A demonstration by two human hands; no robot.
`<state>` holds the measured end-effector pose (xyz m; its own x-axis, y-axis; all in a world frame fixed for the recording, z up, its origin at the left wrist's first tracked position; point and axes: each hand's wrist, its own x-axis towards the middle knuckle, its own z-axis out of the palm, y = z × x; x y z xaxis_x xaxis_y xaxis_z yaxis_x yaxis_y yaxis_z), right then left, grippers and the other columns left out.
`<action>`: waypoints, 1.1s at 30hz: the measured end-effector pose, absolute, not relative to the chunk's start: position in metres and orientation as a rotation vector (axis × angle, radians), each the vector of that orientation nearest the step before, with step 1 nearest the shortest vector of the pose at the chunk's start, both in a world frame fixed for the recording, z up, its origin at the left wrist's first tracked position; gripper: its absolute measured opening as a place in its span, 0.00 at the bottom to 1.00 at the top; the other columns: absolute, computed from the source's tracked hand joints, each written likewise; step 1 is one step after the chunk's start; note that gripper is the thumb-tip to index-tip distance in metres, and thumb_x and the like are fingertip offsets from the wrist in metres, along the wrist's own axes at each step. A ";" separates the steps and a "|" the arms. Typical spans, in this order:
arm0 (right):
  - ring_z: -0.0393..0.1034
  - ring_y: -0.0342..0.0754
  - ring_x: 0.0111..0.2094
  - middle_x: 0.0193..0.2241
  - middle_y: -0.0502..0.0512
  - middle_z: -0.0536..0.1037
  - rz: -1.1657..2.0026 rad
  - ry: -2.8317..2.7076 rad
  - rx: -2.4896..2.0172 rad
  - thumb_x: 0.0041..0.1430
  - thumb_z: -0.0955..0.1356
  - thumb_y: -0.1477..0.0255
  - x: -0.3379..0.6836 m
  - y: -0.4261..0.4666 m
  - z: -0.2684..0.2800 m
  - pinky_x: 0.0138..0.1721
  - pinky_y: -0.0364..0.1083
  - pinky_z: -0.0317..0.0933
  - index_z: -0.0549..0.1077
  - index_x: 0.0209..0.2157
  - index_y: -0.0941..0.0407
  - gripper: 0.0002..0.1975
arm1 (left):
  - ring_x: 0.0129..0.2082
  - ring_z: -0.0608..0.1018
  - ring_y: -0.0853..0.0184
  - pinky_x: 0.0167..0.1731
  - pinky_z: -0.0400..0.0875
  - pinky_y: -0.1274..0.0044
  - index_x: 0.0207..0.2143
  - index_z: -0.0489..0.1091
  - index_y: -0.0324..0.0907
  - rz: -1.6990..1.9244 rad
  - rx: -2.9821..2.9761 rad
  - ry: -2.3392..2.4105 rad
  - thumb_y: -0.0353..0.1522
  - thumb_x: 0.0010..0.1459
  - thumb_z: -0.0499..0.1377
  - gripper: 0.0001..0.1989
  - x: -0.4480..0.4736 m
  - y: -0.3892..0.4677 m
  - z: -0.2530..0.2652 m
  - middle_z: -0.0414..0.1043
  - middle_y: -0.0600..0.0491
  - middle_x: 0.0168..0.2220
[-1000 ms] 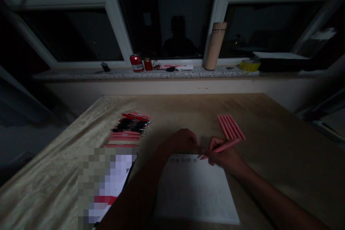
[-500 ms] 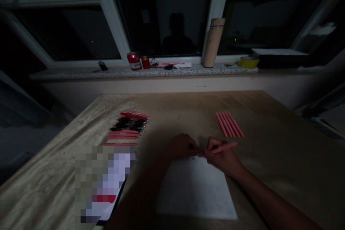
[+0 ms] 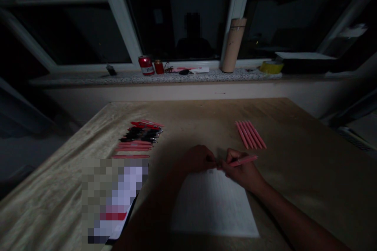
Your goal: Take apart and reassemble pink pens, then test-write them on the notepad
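My right hand [image 3: 240,168] grips a pink pen [image 3: 244,160], its back end slanting up to the right. My left hand [image 3: 200,159] meets it from the other side, fingertips pinched close to the right fingertips. What the left fingers hold, if anything, is too dark and small to make out. Both hands are at the top edge of a white sheet of paper [image 3: 216,208] that looks lined. A row of several pink pens [image 3: 250,134] lies beyond my right hand. To the left is a group of black pens [image 3: 140,135], with pink pens [image 3: 134,146] and a red pen [image 3: 144,125] beside them.
A device with a lit, blurred-out screen [image 3: 129,188] lies left of my left forearm on the cloth-covered table [image 3: 194,117]. On the windowsill [image 3: 123,79] stand a red can [image 3: 146,66], a red jar [image 3: 159,67], a cardboard tube [image 3: 234,46] and a yellow tape roll [image 3: 271,67].
Hardly anything differs. Both hands stay together at the paper's top edge, and the pink pen in my right hand has shifted only slightly.
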<state>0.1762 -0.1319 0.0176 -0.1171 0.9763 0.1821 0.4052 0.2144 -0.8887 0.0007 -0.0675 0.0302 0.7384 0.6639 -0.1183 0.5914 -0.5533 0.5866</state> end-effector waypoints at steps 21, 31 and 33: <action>0.53 0.39 0.17 0.14 0.45 0.60 0.762 -1.758 -1.241 0.54 0.66 0.66 0.175 -0.132 0.018 0.18 0.40 0.45 0.56 0.17 0.54 0.17 | 0.24 0.72 0.73 0.25 0.58 0.81 0.30 0.77 0.38 0.150 2.330 0.957 0.39 0.53 0.57 0.15 0.001 -0.067 0.030 0.74 0.53 0.23; 0.58 0.40 0.16 0.14 0.45 0.62 0.811 -1.675 -1.304 0.53 0.66 0.68 0.176 -0.132 0.018 0.18 0.40 0.48 0.56 0.17 0.54 0.16 | 0.25 0.72 0.73 0.26 0.59 0.82 0.30 0.77 0.39 0.138 2.318 0.954 0.37 0.53 0.58 0.12 0.001 -0.067 0.033 0.74 0.54 0.24; 0.57 0.40 0.16 0.14 0.46 0.62 0.787 -1.688 -1.299 0.53 0.66 0.67 0.176 -0.132 0.019 0.18 0.40 0.48 0.56 0.17 0.54 0.16 | 0.25 0.71 0.73 0.25 0.58 0.82 0.30 0.77 0.38 0.136 2.310 0.950 0.37 0.53 0.58 0.12 0.001 -0.067 0.034 0.74 0.54 0.24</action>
